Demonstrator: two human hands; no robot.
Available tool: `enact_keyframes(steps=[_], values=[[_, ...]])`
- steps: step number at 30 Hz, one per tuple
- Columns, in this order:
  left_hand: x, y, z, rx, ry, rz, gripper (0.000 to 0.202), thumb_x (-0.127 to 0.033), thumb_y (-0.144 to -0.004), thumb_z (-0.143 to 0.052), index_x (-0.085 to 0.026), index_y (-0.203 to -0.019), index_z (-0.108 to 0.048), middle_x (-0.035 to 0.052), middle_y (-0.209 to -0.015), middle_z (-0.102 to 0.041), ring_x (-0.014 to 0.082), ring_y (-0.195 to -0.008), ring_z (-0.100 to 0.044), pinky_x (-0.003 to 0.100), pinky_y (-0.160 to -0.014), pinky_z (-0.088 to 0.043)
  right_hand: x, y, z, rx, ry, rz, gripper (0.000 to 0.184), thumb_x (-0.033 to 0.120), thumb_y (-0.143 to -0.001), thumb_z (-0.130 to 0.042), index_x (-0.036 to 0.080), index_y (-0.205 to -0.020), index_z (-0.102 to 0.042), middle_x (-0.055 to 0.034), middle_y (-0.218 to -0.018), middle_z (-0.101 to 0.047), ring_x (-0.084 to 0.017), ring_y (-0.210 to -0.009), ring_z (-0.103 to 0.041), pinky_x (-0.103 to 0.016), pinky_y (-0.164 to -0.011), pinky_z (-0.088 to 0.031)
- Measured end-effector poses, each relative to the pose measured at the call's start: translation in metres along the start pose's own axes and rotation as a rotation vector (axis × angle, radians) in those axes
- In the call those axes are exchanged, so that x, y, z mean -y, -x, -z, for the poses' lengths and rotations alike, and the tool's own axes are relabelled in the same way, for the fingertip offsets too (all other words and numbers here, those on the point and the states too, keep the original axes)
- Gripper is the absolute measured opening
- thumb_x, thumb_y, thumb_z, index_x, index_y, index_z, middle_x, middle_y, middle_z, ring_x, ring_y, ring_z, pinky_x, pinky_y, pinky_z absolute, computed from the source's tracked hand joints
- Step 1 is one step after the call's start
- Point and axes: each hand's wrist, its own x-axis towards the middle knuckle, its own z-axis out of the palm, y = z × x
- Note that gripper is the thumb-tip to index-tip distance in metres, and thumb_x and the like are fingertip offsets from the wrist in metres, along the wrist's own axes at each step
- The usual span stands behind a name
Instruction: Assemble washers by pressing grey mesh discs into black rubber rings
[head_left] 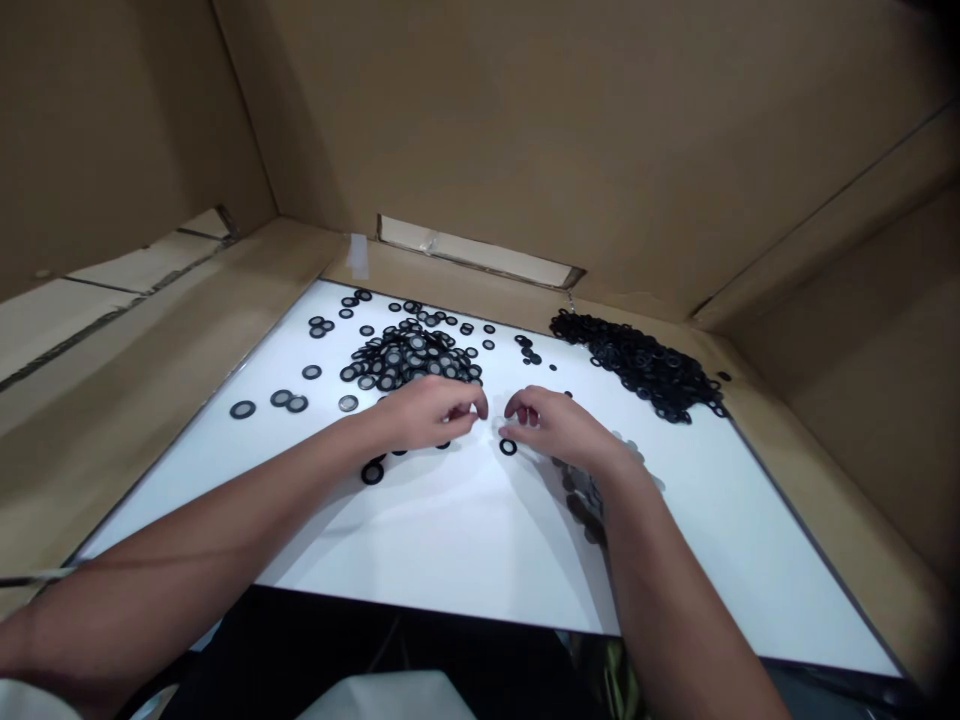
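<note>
My left hand [439,412] is just in front of a pile of black rings with pale grey centres [409,358]. Its thumb and fingertips are curled together; whatever they pinch is too small to make out. Facing it across a narrow gap, my right hand [551,425] has its fingers bent toward the thumb. A faint pale piece [498,424] shows by the right fingertips, its kind unclear. Just below these fingertips a single black ring [508,447] with a white centre lies on the white board [420,550]. Grey translucent discs [581,500] are partly hidden by my right forearm.
A heap of plain black rings [645,365] spreads along the board's back right edge. Several small black pieces [529,352] lie between the piles. Loose grey-centred rings [289,400] are scattered on the left. Cardboard walls [510,130] with slots surround the board.
</note>
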Motion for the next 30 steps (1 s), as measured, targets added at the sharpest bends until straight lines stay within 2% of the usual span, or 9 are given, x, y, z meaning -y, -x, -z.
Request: enact_keyframes(steps=[3, 5, 9, 14, 16, 20, 24, 26, 30], values=[[-0.001, 0.002, -0.009, 0.171, -0.158, -0.059, 0.021, -0.017, -0.084, -0.051, -0.023, -0.096, -0.067, -0.0004, -0.076, -0.065, 0.0137, -0.066, -0.056, 0.024, -0.06, -0.035, -0.001, 0.005, 0.004, 0.155, -0.047, 0.043, 0.03, 0.037, -0.073, -0.074, 0.023, -0.099, -0.065, -0.0028, -0.092, -0.06, -0.018, -0.08, -0.056, -0.028, -0.067, -0.041], [-0.001, 0.002, -0.013, 0.198, -0.201, -0.068, 0.023, -0.016, -0.084, -0.051, -0.024, -0.097, -0.067, -0.0004, -0.08, -0.067, 0.0141, -0.068, -0.058, 0.024, -0.06, -0.035, 0.004, 0.007, 0.005, 0.186, -0.061, 0.061, 0.022, 0.032, -0.075, -0.071, 0.023, -0.094, -0.065, -0.0028, -0.092, -0.061, -0.018, -0.08, -0.056, -0.028, -0.067, -0.041], [-0.002, 0.001, -0.014, 0.124, -0.195, -0.01, 0.018, -0.025, -0.089, -0.051, -0.023, -0.1, -0.065, -0.0005, -0.078, -0.067, 0.0142, -0.067, -0.058, 0.023, -0.058, -0.034, 0.016, 0.004, 0.006, 0.157, -0.211, 0.082, 0.007, 0.026, -0.081, -0.063, 0.02, -0.084, -0.062, -0.0005, -0.084, -0.061, -0.015, -0.074, -0.054, -0.026, -0.066, -0.04], [-0.006, -0.001, -0.012, 0.053, -0.004, 0.094, 0.027, -0.04, -0.095, -0.046, -0.019, -0.09, -0.062, -0.0011, -0.07, -0.063, 0.0123, -0.062, -0.055, 0.022, -0.057, -0.036, 0.024, -0.001, -0.004, -0.028, -0.508, 0.041, 0.022, 0.036, -0.079, -0.068, 0.021, -0.086, -0.053, 0.0022, -0.077, -0.057, -0.013, -0.068, -0.051, -0.025, -0.06, -0.04], [-0.007, -0.001, -0.012, 0.053, 0.103, 0.1, 0.029, -0.042, -0.094, -0.047, -0.018, -0.088, -0.063, -0.0014, -0.071, -0.063, 0.0115, -0.062, -0.055, 0.022, -0.057, -0.037, 0.024, 0.001, -0.004, -0.033, -0.539, 0.037, 0.027, 0.039, -0.078, -0.07, 0.021, -0.086, -0.052, 0.0024, -0.076, -0.057, -0.013, -0.067, -0.051, -0.025, -0.059, -0.041], [-0.01, 0.0, -0.014, 0.05, 0.141, 0.088, 0.027, -0.041, -0.093, -0.051, -0.019, -0.084, -0.064, -0.0021, -0.07, -0.062, 0.0107, -0.062, -0.052, 0.021, -0.056, -0.035, 0.008, 0.014, 0.019, 0.069, -0.379, 0.036, 0.027, 0.04, -0.079, -0.069, 0.021, -0.095, -0.06, -0.002, -0.092, -0.065, -0.017, -0.084, -0.06, -0.028, -0.07, -0.047], [-0.011, 0.002, -0.013, 0.051, 0.115, 0.063, 0.028, -0.041, -0.093, -0.051, -0.019, -0.086, -0.066, -0.0022, -0.069, -0.062, 0.0104, -0.062, -0.052, 0.02, -0.056, -0.036, -0.023, 0.037, 0.042, -0.047, -0.042, -0.235, 0.024, 0.038, -0.084, -0.062, 0.021, -0.099, -0.065, -0.0056, -0.093, -0.067, -0.02, -0.083, -0.062, -0.032, -0.073, -0.048], [-0.01, 0.002, -0.012, 0.053, 0.116, 0.051, 0.028, -0.041, -0.093, -0.05, -0.019, -0.086, -0.066, -0.0019, -0.069, -0.063, 0.0103, -0.062, -0.053, 0.02, -0.056, -0.036, -0.03, 0.051, 0.039, -0.062, 0.114, -0.282, 0.024, 0.039, -0.085, -0.06, 0.02, -0.098, -0.068, -0.0072, -0.095, -0.067, -0.021, -0.082, -0.062, -0.034, -0.073, -0.049], [-0.009, 0.001, -0.012, 0.05, 0.097, 0.046, 0.028, -0.04, -0.093, -0.051, -0.018, -0.086, -0.066, -0.0019, -0.068, -0.062, 0.0103, -0.061, -0.053, 0.02, -0.057, -0.036, -0.014, 0.084, 0.009, -0.123, 0.299, -0.144, 0.027, 0.037, -0.091, -0.055, 0.022, -0.108, -0.068, -0.0109, -0.118, -0.061, -0.027, -0.105, -0.059, -0.04, -0.087, -0.049]])
